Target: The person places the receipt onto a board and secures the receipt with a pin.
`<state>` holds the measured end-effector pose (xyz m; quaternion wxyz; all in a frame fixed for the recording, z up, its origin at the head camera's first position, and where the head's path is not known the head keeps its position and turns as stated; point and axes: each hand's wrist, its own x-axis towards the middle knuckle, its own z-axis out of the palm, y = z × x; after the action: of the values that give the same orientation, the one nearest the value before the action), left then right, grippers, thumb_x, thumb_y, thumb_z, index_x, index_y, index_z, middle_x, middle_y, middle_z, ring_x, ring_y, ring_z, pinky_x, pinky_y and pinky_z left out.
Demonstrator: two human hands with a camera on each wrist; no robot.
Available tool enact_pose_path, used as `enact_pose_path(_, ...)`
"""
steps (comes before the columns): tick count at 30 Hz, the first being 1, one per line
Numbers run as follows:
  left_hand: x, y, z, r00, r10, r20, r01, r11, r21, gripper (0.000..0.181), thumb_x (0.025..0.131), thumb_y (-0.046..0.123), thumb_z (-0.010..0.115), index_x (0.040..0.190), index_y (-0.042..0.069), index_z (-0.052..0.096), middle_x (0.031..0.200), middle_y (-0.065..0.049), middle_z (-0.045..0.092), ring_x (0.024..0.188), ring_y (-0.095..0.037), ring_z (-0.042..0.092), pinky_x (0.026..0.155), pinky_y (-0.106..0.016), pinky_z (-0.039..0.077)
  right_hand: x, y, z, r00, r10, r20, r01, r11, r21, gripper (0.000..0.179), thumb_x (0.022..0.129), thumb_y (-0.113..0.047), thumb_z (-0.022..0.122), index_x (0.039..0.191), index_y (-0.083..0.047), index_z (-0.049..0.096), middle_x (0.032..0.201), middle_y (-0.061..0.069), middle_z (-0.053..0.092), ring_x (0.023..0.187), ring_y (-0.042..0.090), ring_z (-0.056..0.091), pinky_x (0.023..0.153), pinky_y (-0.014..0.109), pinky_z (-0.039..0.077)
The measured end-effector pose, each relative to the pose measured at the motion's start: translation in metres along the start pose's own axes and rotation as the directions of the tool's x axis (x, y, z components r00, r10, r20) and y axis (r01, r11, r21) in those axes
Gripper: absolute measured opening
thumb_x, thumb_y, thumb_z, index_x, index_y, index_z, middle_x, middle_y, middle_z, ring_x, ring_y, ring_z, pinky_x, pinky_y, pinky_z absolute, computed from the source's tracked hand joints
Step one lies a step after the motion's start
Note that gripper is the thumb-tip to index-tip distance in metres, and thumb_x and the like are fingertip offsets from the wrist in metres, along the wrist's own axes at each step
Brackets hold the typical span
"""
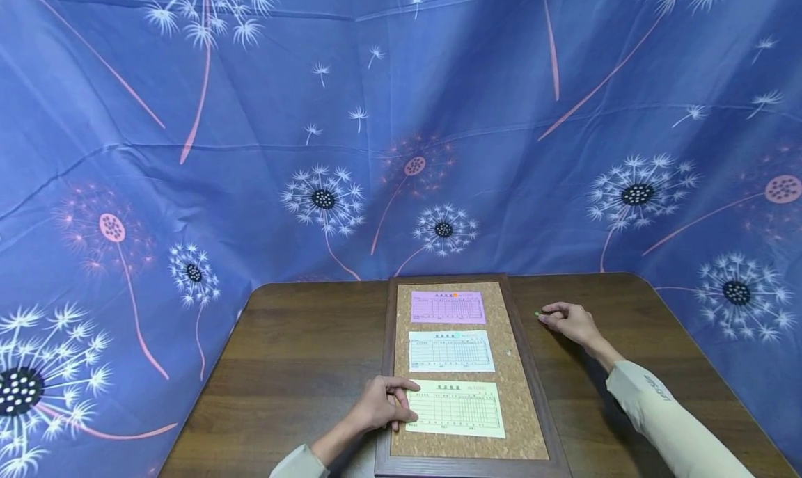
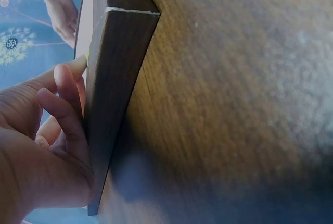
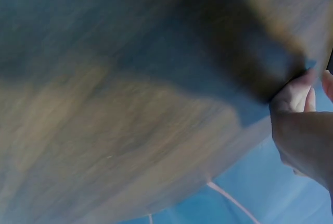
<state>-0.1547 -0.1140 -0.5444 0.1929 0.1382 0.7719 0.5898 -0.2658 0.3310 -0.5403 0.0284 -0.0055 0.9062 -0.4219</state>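
Observation:
A yellow printed slip (image 1: 454,410) lies lowest on the framed cork board (image 1: 470,449). My left hand (image 1: 382,403) rests at the slip's left side, index fingertip on the upper corner and thumb near the lower one, spread apart; its other fingers are curled. In the left wrist view this hand (image 2: 49,120) reaches over the board's dark frame (image 2: 112,73). Right of the board, my right hand (image 1: 571,323) pinches a small green pushpin (image 1: 537,314) at its fingertips, low over the table. The right wrist view shows that hand (image 3: 302,130) at the edge, partly cut off.
Above the yellow slip are a white slip (image 1: 451,353) with a pale green pin (image 1: 457,335) and a pink slip (image 1: 447,309) with an orange pin (image 1: 455,295). A small pale object (image 1: 508,352) sits on the cork. Blue dandelion-print cloth (image 1: 388,81) hangs behind the wooden table (image 1: 301,346).

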Motion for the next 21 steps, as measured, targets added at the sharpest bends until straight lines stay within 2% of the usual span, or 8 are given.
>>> enact_pose_path(8,0.000,0.000,0.000,1.000,0.009,0.009,-0.008,1.000,-0.012,0.044,0.074,-0.010,0.081,0.117,-0.006,0.071,0.076,-0.026,0.070,0.040,-0.003,0.053,0.038,-0.015,0.039,0.009,-0.009,0.004,1.000,-0.025,-0.006,0.024,0.993,-0.117,0.035,0.098,-0.022,0.067,0.112,0.010,0.067,0.082,0.011,0.074,0.069,0.009,0.064,0.075,0.035,0.053)
enact_pose_path(11,0.001,-0.001,-0.001,1.000,0.015,0.010,-0.015,1.000,-0.012,0.044,0.075,-0.009,0.081,0.117,-0.006,0.071,0.076,-0.027,0.070,0.040,-0.004,0.054,0.038,-0.015,0.038,0.013,-0.011,0.006,0.999,-0.018,-0.030,0.013,0.987,-0.163,0.032,0.096,-0.023,0.069,0.107,0.007,0.068,0.081,0.011,0.073,0.071,0.011,0.062,0.075,0.037,0.051)
enact_pose_path(17,0.001,-0.001,0.000,1.000,0.012,0.006,-0.012,1.000,-0.002,0.044,0.075,-0.008,0.082,0.118,-0.004,0.071,0.077,-0.025,0.070,0.040,-0.004,0.053,0.038,-0.015,0.038,0.015,-0.011,0.011,0.998,-0.009,-0.066,-0.005,0.975,-0.223,0.028,0.096,-0.024,0.068,0.102,0.004,0.069,0.085,0.014,0.071,0.079,0.025,0.065,0.079,0.050,0.052)
enact_pose_path(21,0.001,0.000,0.000,1.000,0.012,0.006,-0.012,1.000,0.009,0.044,0.075,-0.007,0.082,0.118,-0.004,0.071,0.077,-0.024,0.071,0.041,-0.003,0.053,0.038,-0.015,0.038,0.014,-0.011,0.012,0.996,-0.017,-0.088,-0.003,0.973,-0.230,0.025,0.095,-0.022,0.068,0.097,0.003,0.069,0.082,0.013,0.070,0.076,0.026,0.064,0.074,0.049,0.051)
